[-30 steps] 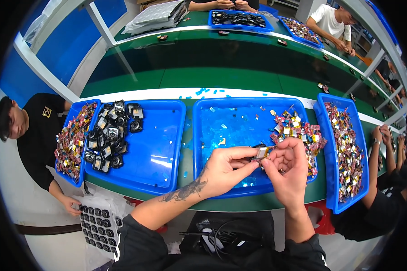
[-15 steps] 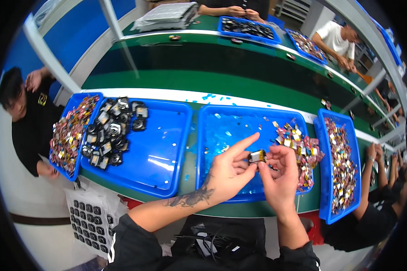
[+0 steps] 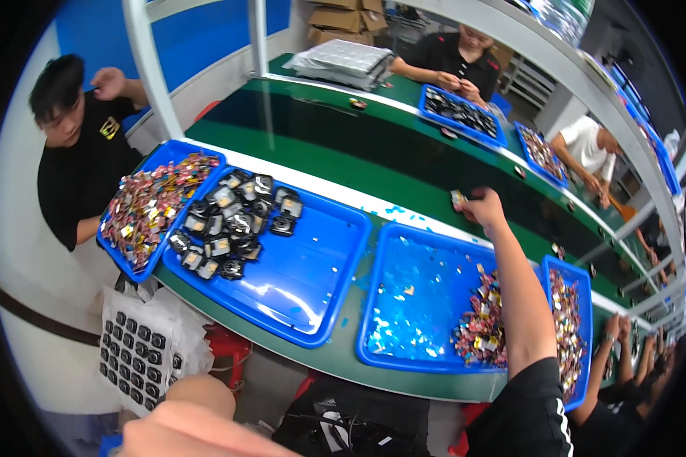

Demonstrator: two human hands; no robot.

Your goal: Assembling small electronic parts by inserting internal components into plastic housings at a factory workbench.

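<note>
My right hand [image 3: 484,212] reaches over the green conveyor belt [image 3: 343,145], its fingers pinching a small silver-and-yellow battery piece [image 3: 457,199] at or just above the belt. Below that arm, a blue tray [image 3: 371,305] holds a heap of small battery pieces with pinkish parts [image 3: 480,327] on its right side and bluish film scraps [image 3: 408,327] on its left. Low at the left edge of the picture, my left hand [image 3: 183,426] is close and blurred. Its fingers are hidden, and I cannot tell whether it holds anything.
Another blue tray [image 3: 351,282] holds black camera-like housings [image 3: 236,221]. Blue bins of similar small pieces stand at far left [image 3: 149,266] and right [image 3: 587,327]. A foam tray of black parts [image 3: 133,350] sits lower left. Metal posts [image 3: 149,61] rise behind; co-workers sit around the belt.
My hands have parted. The right has moved up and away to the belt with the battery piece; the left has drawn back to the lower left. The view has shifted.
</note>
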